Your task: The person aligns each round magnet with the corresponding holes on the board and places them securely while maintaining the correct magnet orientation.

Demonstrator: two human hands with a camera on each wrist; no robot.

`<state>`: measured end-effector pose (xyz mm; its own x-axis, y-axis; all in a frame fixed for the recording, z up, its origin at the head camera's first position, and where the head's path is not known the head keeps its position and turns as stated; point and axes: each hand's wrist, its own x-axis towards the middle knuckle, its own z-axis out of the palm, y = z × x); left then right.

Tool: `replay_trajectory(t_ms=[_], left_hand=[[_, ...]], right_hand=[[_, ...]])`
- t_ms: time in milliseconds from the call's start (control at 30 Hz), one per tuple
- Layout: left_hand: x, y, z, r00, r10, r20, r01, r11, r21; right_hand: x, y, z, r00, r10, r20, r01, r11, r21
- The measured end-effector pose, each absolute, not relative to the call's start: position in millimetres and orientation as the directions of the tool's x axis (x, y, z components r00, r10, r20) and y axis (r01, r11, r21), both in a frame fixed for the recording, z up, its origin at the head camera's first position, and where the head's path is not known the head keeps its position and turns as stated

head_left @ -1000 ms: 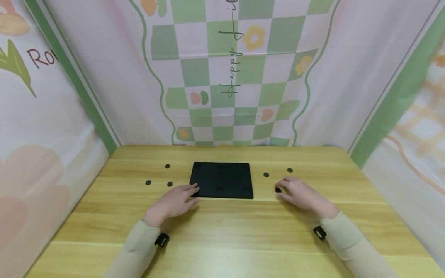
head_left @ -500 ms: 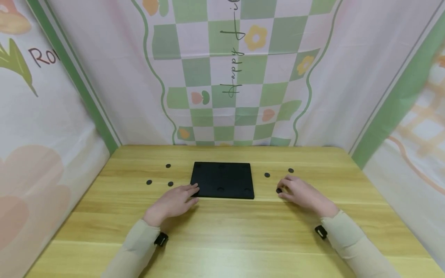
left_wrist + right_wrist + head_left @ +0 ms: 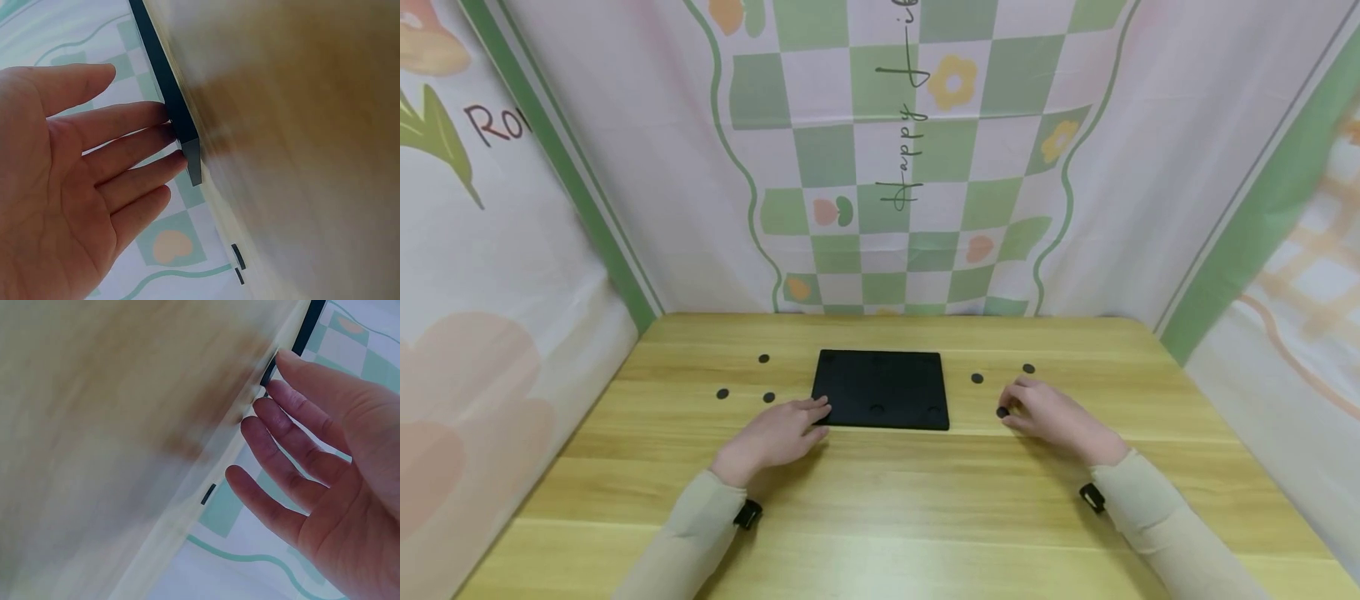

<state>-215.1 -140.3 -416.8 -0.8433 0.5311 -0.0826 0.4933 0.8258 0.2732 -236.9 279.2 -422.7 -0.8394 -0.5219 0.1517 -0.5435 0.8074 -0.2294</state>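
Observation:
A flat black rectangular board (image 3: 880, 387) with shallow round recesses lies on the wooden table. My left hand (image 3: 778, 435) rests its straight fingertips on the board's near left corner. In the left wrist view, the fingers (image 3: 131, 119) reach the edge of the board (image 3: 165, 75), with the thumb apart from it. To the right of the board, my right hand (image 3: 1051, 418) holds a small black disc (image 3: 1002, 412) between thumb and index finger, low over the table. The right wrist view shows this disc (image 3: 269, 370) edge-on at the thumb tip, the other fingers loosely bent.
Left of the board lie three black discs (image 3: 768, 397) on the table (image 3: 880, 517). Two more discs (image 3: 977, 378) lie on the right, beyond the right hand. A patterned curtain (image 3: 880, 167) stands at the table's far edge, with cloth walls on both sides.
The view has shifted very slightly. Both hands keep their places, the left at the board's corner and the right at the black disc.

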Motion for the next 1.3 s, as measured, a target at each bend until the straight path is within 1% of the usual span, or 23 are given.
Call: replay_trajectory(t_ms=[167,933,1300], left_hand=[[-215,-140,-416,-0.841,0.537,-0.064,0.502,0.82,0.275],[-216,-141,-414,-0.845,0.529,-0.081,0.488,0.824,0.286],[-215,-141,-415,-0.842,0.535,-0.069,0.496,0.819,0.289]], right_hand=[[-239,280,-424,-0.839,-0.523,0.151,-0.545,0.807,-0.227],[-245,280,-421,-0.852,-0.507,0.133,-0.524,0.813,-0.254],[-248,279,-421,-0.852,-0.508,0.124,-0.522,0.807,-0.276]])
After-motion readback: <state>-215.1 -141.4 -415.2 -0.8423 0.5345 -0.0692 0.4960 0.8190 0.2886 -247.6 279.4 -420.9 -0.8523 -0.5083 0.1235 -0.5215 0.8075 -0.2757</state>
